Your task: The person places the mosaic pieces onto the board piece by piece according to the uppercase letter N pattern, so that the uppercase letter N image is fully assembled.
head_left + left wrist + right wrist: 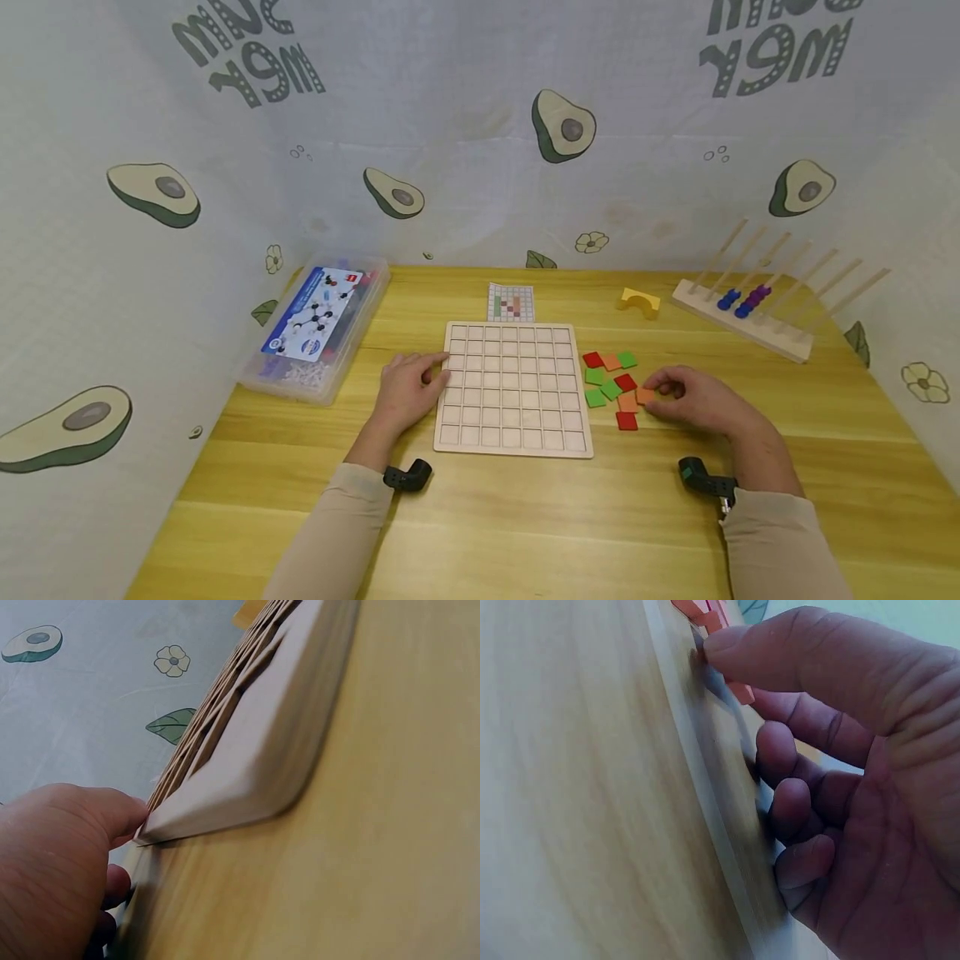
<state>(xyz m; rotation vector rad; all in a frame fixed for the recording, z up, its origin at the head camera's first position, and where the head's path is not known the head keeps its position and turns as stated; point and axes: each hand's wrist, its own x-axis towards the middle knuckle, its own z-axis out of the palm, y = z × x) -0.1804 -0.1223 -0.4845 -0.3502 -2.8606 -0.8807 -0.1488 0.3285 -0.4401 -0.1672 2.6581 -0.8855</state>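
Observation:
A wooden board with a grid of square recesses (510, 389) lies flat in the middle of the table. My left hand (407, 388) rests at its left edge, index finger and thumb touching the rim; in the left wrist view the thumb (112, 814) meets the board's side (247, 776). To the right of the board, several red, green and orange square tiles lie loose, among them a green tile (596, 398) and a red tile (627, 421). My right hand (697, 402) pinches an orange tile (645, 397) by its right side, between thumb and index finger, the other fingers curled.
Behind the board lies a small printed pattern card (512, 302). A clear plastic case (322, 325) with a molecule label stands at the left. Toward the back right are a yellow arch block (639, 302) and a wooden peg stand (772, 329) with blue and purple beads.

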